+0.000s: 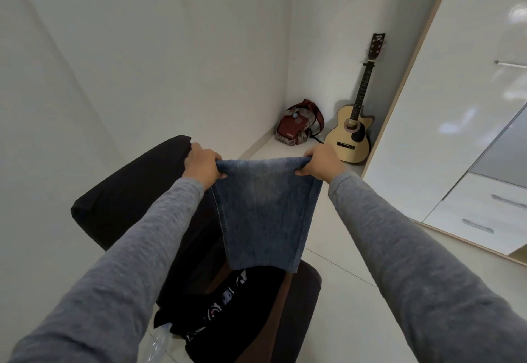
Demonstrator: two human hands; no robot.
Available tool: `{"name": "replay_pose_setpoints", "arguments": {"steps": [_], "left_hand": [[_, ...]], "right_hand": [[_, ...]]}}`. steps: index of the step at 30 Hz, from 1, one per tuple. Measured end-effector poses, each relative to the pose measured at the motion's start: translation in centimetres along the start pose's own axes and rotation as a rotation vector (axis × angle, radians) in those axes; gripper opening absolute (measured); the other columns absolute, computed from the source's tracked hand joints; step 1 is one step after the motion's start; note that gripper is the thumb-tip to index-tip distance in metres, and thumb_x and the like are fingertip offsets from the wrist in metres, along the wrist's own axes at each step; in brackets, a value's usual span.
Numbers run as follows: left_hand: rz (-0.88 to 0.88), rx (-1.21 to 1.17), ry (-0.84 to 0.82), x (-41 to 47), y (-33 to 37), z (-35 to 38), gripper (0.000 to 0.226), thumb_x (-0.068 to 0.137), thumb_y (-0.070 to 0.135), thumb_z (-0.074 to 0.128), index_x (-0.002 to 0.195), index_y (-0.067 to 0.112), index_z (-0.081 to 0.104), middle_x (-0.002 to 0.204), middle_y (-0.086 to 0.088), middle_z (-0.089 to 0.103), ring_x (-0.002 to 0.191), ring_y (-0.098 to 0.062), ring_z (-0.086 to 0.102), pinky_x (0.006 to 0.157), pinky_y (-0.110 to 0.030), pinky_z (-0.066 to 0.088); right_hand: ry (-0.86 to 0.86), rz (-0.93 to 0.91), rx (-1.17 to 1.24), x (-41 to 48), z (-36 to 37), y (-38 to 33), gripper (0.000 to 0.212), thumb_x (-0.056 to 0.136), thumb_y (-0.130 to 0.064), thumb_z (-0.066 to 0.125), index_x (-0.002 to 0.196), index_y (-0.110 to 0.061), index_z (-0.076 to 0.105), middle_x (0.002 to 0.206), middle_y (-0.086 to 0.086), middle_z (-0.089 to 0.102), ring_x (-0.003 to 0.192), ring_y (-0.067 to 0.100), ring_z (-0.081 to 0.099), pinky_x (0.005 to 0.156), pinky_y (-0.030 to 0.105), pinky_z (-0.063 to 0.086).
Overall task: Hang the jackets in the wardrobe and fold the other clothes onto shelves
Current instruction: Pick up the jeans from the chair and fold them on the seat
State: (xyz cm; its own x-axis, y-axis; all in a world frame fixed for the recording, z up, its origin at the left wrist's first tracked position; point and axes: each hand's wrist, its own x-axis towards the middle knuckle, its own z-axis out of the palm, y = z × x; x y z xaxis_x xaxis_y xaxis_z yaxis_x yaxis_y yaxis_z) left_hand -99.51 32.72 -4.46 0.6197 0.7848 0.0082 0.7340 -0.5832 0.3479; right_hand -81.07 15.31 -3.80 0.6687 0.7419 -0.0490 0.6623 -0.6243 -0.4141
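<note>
A folded pair of blue jeans (263, 214) hangs in front of me above a dark armchair (125, 203). My left hand (202, 164) grips the upper left corner of the fold and my right hand (320, 163) grips the upper right corner, both held out at arm's length. The denim hangs straight down between them. Beneath it, on the armchair seat, lies a black garment with white print (228, 314). The white wardrobe (456, 123) stands at the right, with one door ajar.
A small acoustic guitar (355, 131) leans in the far corner against the wardrobe's side. A red bag (298, 128) sits on the floor next to it. Two wardrobe drawers with metal handles (490, 214) are low at the right. White walls enclose the left.
</note>
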Motion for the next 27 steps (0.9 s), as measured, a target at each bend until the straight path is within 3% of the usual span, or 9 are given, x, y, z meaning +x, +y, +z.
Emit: {"name": "replay_pose_setpoints", "arguments": {"steps": [2,4,6,9,11,14,22,27], "left_hand": [[0.081,0.159,0.045,0.8,0.7,0.1,0.028,0.081,0.031,0.072,0.101,0.012,0.071,0.135,-0.015,0.034,0.121,-0.034,0.038,0.102,-0.04,0.035],[0.227,0.293,0.064,2.1,0.9,0.2,0.03,0.084,0.037,0.067,0.103,0.015,0.071,0.143,-0.01,0.037,0.131,-0.028,0.033,0.108,-0.039,0.025],[0.327,0.393,0.016,3.0,1.0,0.4,0.03,0.089,0.041,0.059,0.104,0.016,0.068,0.132,-0.006,0.054,0.127,-0.024,0.042,0.109,-0.034,0.023],[0.387,0.395,-0.108,4.3,1.5,0.5,0.028,0.09,0.041,0.056,0.097,0.016,0.067,0.103,-0.004,0.067,0.1,-0.023,0.059,0.085,-0.032,0.043],[0.412,0.39,-0.168,5.1,2.0,0.5,0.026,0.09,0.04,0.056,0.091,0.016,0.066,0.096,-0.003,0.066,0.088,-0.021,0.06,0.07,-0.03,0.043],[0.474,0.446,-0.165,6.5,2.5,0.5,0.025,0.091,0.039,0.055,0.09,0.016,0.065,0.095,-0.004,0.064,0.088,-0.022,0.06,0.067,-0.03,0.04],[0.626,0.349,0.031,8.7,1.8,0.1,0.027,0.096,0.033,0.046,0.101,0.016,0.067,0.1,-0.009,0.065,0.092,-0.028,0.061,0.076,-0.035,0.048],[0.871,0.057,0.185,6.7,-4.1,1.7,0.02,0.091,0.013,0.052,0.09,0.009,0.071,0.085,-0.015,0.069,0.078,-0.034,0.063,0.067,-0.036,0.047]], "right_hand": [[0.012,-0.005,-0.07,0.6,0.0,0.7,0.025,0.078,-0.034,0.073,0.088,-0.013,0.066,0.101,0.006,0.052,0.106,0.024,0.043,0.081,0.031,0.039],[-0.05,-0.015,-0.027,1.4,-0.2,1.7,0.02,0.079,-0.027,0.073,0.079,-0.009,0.065,0.089,0.003,0.052,0.095,0.021,0.047,0.072,0.026,0.04],[-0.104,-0.022,0.007,1.9,-0.6,2.6,0.017,0.082,-0.02,0.07,0.088,-0.004,0.069,0.086,0.008,0.06,0.086,0.021,0.053,0.071,0.029,0.041],[-0.086,-0.043,0.002,2.6,-1.1,4.0,0.014,0.083,-0.017,0.067,0.093,-0.007,0.07,0.094,0.012,0.067,0.086,0.022,0.056,0.079,0.036,0.047],[-0.076,-0.027,-0.013,2.8,-1.0,4.6,0.013,0.084,-0.016,0.067,0.094,-0.01,0.071,0.096,0.01,0.067,0.088,0.022,0.058,0.082,0.037,0.049],[-0.022,0.029,-0.03,2.7,-1.0,4.6,0.013,0.086,-0.017,0.064,0.096,-0.014,0.071,0.097,0.007,0.067,0.091,0.023,0.06,0.085,0.039,0.05],[0.283,0.225,-0.047,-0.2,-1.2,0.9,0.02,0.09,-0.017,0.055,0.103,-0.018,0.07,0.102,0.006,0.065,0.096,0.029,0.059,0.08,0.035,0.047],[0.498,0.363,-0.021,-7.1,3.9,-3.7,0.028,0.088,-0.012,0.05,0.102,-0.023,0.072,0.099,0.006,0.07,0.091,0.029,0.062,0.078,0.037,0.052]]}}
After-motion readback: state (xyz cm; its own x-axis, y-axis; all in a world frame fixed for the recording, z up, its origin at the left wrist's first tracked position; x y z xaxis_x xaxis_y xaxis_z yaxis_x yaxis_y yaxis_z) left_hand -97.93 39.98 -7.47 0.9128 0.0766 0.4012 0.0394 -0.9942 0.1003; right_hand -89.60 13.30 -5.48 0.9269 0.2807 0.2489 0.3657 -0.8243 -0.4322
